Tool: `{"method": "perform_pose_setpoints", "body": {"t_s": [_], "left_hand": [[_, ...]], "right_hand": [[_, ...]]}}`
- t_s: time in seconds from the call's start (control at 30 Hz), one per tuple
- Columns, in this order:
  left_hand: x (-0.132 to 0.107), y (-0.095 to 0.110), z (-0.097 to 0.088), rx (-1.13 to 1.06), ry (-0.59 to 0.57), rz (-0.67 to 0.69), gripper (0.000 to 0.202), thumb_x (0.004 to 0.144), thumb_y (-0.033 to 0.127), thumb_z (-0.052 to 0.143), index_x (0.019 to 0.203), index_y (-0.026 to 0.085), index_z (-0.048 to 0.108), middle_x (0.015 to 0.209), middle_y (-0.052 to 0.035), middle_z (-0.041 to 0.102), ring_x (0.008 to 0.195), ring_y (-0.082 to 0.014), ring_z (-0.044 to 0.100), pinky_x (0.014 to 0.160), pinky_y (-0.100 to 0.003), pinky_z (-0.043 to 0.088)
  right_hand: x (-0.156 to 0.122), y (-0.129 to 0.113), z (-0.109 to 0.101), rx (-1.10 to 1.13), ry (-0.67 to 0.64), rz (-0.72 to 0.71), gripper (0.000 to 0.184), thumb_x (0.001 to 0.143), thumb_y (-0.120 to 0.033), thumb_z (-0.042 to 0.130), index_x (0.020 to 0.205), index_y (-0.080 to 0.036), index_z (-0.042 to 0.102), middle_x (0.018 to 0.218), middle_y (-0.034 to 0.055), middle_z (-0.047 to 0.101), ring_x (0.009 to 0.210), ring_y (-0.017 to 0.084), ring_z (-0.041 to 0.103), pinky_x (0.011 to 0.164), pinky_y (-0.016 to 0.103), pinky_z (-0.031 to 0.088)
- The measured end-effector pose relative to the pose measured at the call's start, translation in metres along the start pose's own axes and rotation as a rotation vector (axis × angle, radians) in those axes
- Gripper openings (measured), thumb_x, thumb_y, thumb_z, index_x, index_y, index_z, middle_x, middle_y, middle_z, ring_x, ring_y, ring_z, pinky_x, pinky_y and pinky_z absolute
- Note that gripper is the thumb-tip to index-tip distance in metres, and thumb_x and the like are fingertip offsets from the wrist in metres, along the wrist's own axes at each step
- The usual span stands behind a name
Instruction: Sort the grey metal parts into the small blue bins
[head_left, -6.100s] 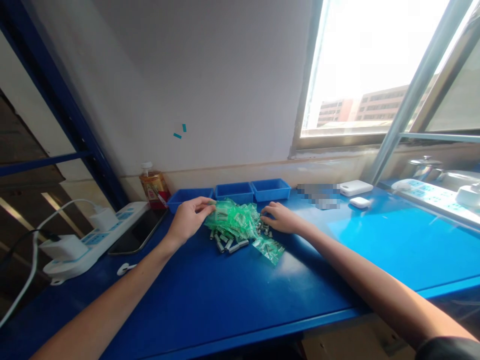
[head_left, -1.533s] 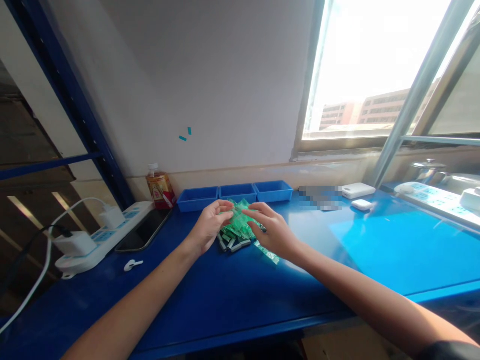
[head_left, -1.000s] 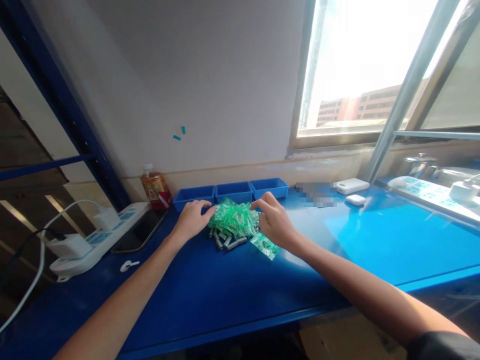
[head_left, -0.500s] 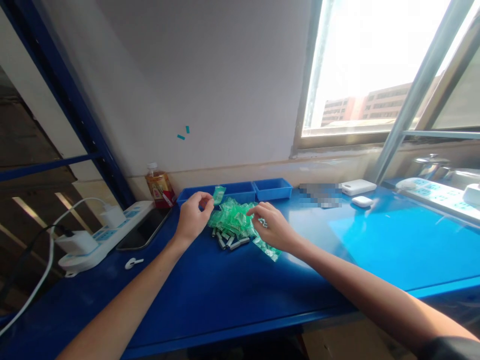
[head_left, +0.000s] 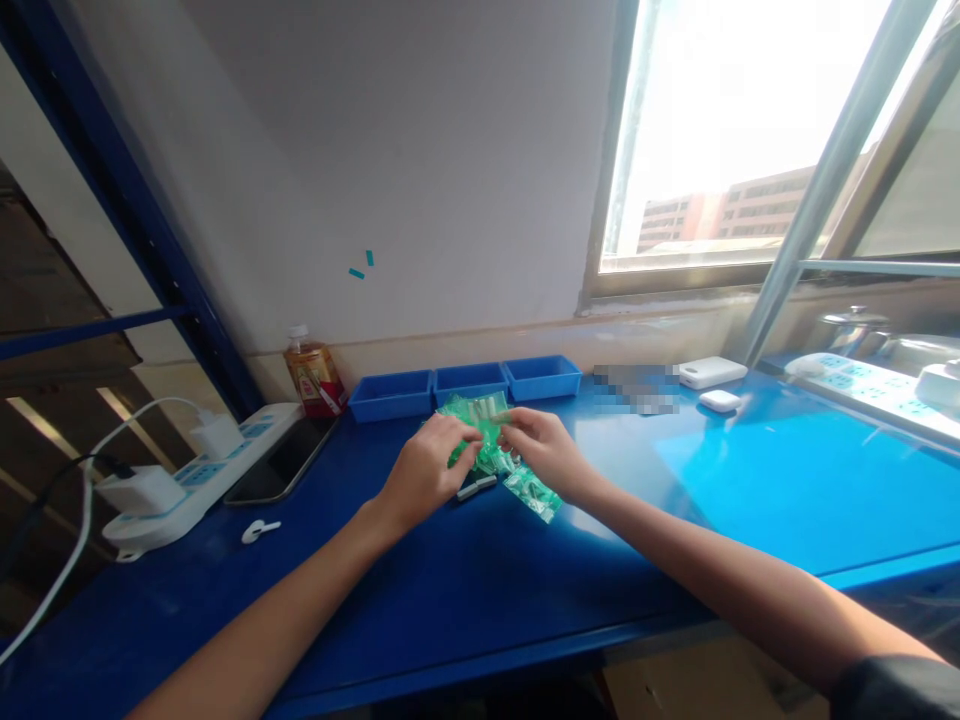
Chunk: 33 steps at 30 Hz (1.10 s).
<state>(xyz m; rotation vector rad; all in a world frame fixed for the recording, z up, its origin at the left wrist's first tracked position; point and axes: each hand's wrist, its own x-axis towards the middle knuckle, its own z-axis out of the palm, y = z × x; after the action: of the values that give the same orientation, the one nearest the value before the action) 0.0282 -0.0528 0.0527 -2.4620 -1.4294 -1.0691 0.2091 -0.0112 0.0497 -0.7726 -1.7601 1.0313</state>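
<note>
L hand (head_left: 426, 472) + R hand (head_left: 544, 452) | green bag (head_left: 484, 428) pinched btwn

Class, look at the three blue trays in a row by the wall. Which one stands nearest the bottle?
The leftmost blue tray: its left end is beside the amber bottle; the middle tray and right tray lie farther off.

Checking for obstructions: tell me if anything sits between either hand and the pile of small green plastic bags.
Nothing visible does: left hand and right hand both pinch a small green plastic bag atop the pile of green bags.
</note>
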Motion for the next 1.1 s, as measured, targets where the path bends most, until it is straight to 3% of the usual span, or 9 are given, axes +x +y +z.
{"method": "perform_pose_setpoints", "body": {"t_s": [0.2,0.37,0.47,0.6,0.63,0.73,0.83,0.97,1.1], "left_hand": [[0.006,-0.002,0.002,-0.547,-0.033,-0.524,0.047,0.085,0.055,0.044,0.082,0.015,0.069,0.074,-0.0050,0.067,0.068,-0.0183,0.059,0.058,-0.026,0.040],[0.009,-0.003,0.002,-1.025,-0.081,-0.846,0.054,0.078,0.064,0.049,0.075,0.012,0.063,0.069,-0.0057,0.063,0.055,-0.0119,0.054,0.045,-0.020,0.032],[0.010,-0.002,0.002,-1.028,0.006,-0.817,0.040,0.072,0.052,0.065,0.082,0.013,0.061,0.070,-0.0023,0.061,0.057,-0.0118,0.056,0.047,-0.020,0.035],[0.005,-0.002,0.001,-0.643,0.148,-0.532,0.030,0.079,0.044,0.060,0.094,0.019,0.060,0.083,-0.0035,0.065,0.075,-0.0179,0.061,0.060,-0.025,0.046],[0.003,-0.002,0.000,-0.509,0.143,-0.418,0.027,0.082,0.043,0.057,0.095,0.020,0.062,0.089,-0.0047,0.066,0.083,-0.0195,0.061,0.068,-0.028,0.048],[-0.003,0.000,0.001,-0.189,0.067,-0.068,0.020,0.088,0.035,0.051,0.096,0.025,0.066,0.105,-0.0062,0.065,0.101,-0.0211,0.057,0.088,-0.033,0.045],[-0.007,0.002,0.002,-0.070,0.032,0.073,0.021,0.090,0.030,0.049,0.097,0.027,0.068,0.111,-0.0066,0.062,0.104,-0.0208,0.054,0.090,-0.034,0.045],[-0.004,0.004,0.003,-0.194,0.053,-0.077,0.022,0.086,0.038,0.054,0.095,0.023,0.068,0.106,-0.0079,0.062,0.102,-0.0224,0.055,0.088,-0.034,0.045],[0.004,0.001,0.000,-0.642,0.047,-0.530,0.046,0.085,0.057,0.044,0.087,0.015,0.065,0.081,-0.0068,0.065,0.074,-0.0190,0.061,0.062,-0.027,0.046]], "right_hand": [[-0.001,0.008,-0.004,-0.319,0.072,-0.357,0.021,0.081,-0.014,0.046,0.084,-0.016,0.066,0.068,0.0017,0.058,0.061,0.013,0.051,0.057,0.025,0.040],[-0.002,0.015,-0.006,-0.490,0.004,-0.635,0.034,0.082,-0.006,0.042,0.098,-0.019,0.068,0.081,0.0062,0.058,0.076,0.017,0.053,0.069,0.030,0.045],[-0.003,0.016,-0.005,-0.550,-0.010,-0.638,0.039,0.080,-0.004,0.043,0.103,-0.021,0.068,0.097,0.0094,0.054,0.091,0.020,0.052,0.078,0.034,0.046],[-0.003,0.009,-0.004,-0.470,0.048,-0.416,0.024,0.083,-0.016,0.052,0.099,-0.021,0.069,0.101,0.0093,0.052,0.097,0.022,0.051,0.085,0.038,0.045],[-0.003,0.006,-0.004,-0.413,0.050,-0.330,0.019,0.085,-0.024,0.053,0.093,-0.020,0.070,0.097,0.0084,0.053,0.094,0.021,0.052,0.084,0.037,0.046],[-0.001,0.000,-0.005,-0.229,0.061,-0.092,0.038,0.088,-0.046,0.049,0.071,-0.017,0.066,0.084,0.0059,0.055,0.082,0.018,0.054,0.072,0.031,0.047],[0.002,-0.001,-0.004,-0.064,0.023,0.021,0.037,0.085,-0.047,0.052,0.067,-0.015,0.061,0.068,0.0015,0.052,0.067,0.015,0.052,0.058,0.025,0.044],[0.002,0.004,-0.002,0.021,-0.013,-0.005,0.024,0.084,-0.037,0.053,0.083,-0.016,0.064,0.066,-0.0006,0.054,0.056,0.012,0.054,0.050,0.022,0.043],[-0.003,0.010,-0.002,-0.262,0.037,-0.311,0.023,0.089,-0.027,0.048,0.097,-0.020,0.068,0.080,0.0033,0.055,0.062,0.012,0.056,0.056,0.024,0.046]]}}
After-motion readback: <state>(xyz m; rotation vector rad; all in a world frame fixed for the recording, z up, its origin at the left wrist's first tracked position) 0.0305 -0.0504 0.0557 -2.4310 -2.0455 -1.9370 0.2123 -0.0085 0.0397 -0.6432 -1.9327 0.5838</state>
